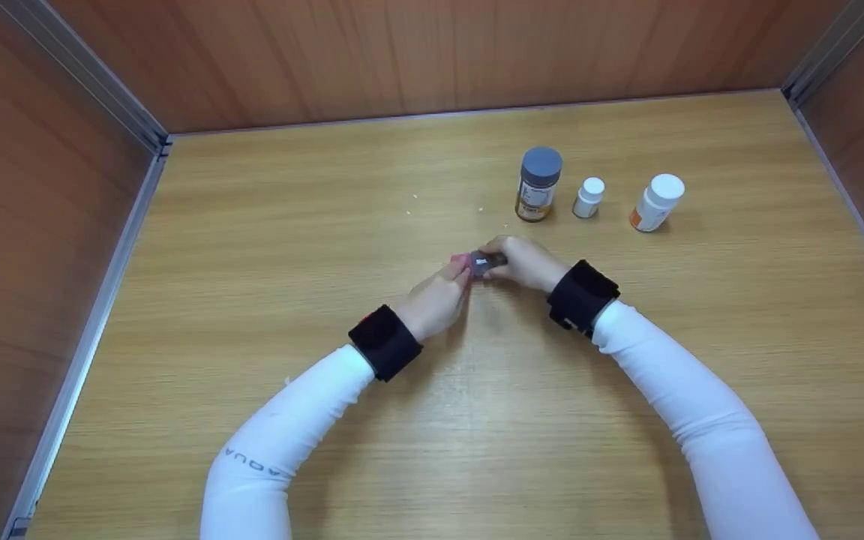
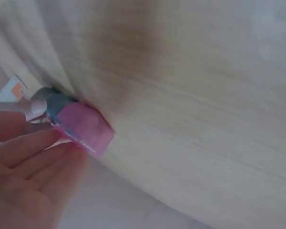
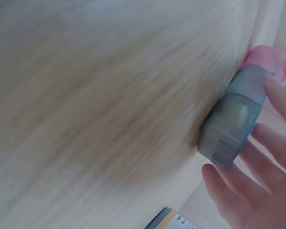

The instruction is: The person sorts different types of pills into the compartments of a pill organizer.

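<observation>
A small plastic case with a pink end and a see-through grey end (image 1: 486,262) lies low over the middle of the table, between both hands. My left hand (image 1: 433,301) pinches its pink end (image 2: 88,128). From the other side my right hand (image 1: 528,262) holds the grey end (image 3: 231,121), thumb along one face and fingers along the other. In the right wrist view the grey part looks joined to the pink part. Whether anything is inside cannot be made out.
Beyond the right hand stand a dark bottle with a grey-blue lid (image 1: 537,184), a small white bottle (image 1: 588,198) and a larger white bottle with an orange label (image 1: 657,202). Tiny white bits (image 1: 415,196) lie on the wooden table (image 1: 289,247). Wood-patterned panels (image 1: 432,56) wall it in.
</observation>
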